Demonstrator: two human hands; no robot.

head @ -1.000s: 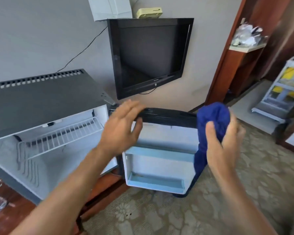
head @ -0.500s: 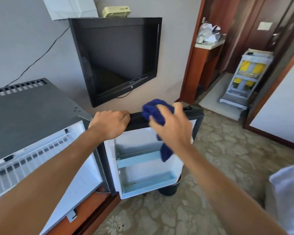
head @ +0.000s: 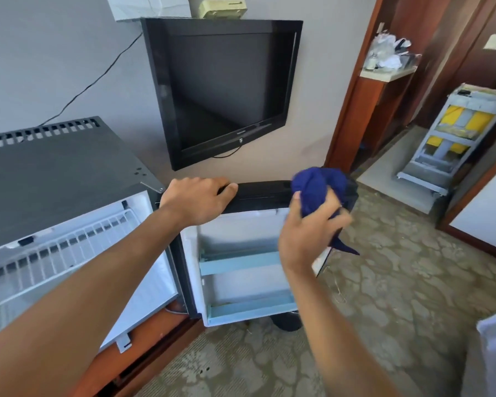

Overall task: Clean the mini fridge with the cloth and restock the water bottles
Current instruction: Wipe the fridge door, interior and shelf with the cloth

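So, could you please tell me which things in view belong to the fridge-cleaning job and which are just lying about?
Job:
- mini fridge, open
- fridge door, top edge held by left hand
- blue cloth, gripped by right hand
- wire shelf

Lying about:
- wall television
- housekeeping cart
- dark bin behind the door

Patterned carpet floor throughout, beige and grey. Right of the open fridge door: a pale cart, standing well apart. Directly under the door's lower edge: a dark round thing.
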